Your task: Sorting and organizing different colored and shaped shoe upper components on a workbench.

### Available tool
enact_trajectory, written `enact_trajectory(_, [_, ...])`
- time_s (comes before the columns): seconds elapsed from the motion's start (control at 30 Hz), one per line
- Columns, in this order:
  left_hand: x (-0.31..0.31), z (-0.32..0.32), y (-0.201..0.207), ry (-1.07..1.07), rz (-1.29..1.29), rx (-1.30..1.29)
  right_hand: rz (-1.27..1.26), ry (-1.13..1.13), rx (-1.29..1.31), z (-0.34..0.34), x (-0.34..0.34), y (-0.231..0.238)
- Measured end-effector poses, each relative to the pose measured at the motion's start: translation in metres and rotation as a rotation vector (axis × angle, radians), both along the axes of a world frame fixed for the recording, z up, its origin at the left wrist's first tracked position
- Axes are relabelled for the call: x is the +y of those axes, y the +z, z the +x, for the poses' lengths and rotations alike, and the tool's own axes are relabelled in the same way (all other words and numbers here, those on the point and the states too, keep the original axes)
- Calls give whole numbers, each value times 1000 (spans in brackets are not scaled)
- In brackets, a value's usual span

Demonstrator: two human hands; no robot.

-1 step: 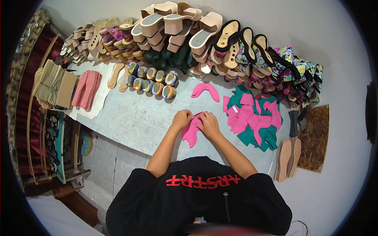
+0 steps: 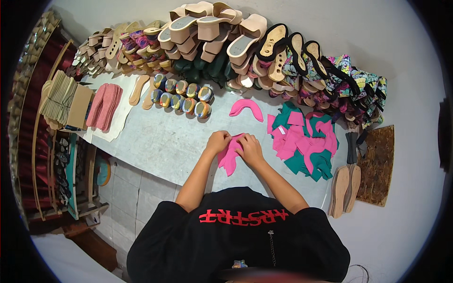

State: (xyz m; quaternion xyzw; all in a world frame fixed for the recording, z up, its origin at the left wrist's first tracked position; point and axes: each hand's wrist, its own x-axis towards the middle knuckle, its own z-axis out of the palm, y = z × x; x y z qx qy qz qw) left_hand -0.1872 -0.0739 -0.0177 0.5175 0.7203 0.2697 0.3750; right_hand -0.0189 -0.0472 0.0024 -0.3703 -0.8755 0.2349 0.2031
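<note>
Left hand (image 2: pixel 218 141) and right hand (image 2: pixel 251 149) pinch a limp pink fabric piece (image 2: pixel 228 160), seemingly steadying its far edge. A curved pink fabric band (image 2: pixel 246 103) lies farther off.

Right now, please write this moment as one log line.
left hand: pinching pink piece | right hand: touching same piece | beyond: curved pink strip | right: pink-green pile
</note>
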Motion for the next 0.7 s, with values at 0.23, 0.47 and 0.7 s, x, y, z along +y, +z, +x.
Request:
enact_trajectory(0.23, [15, -1, -1, 84, 165, -62, 116, -11, 76, 8, -13, -14])
enact_trajectory(0.47, [29, 1, -3, 86, 167, -193, -7, -98, 118, 3, -7, -21])
enact_trajectory(0.7, [19, -6, -4, 27, 78, -181, -89, -126, 83, 4, -4, -24])
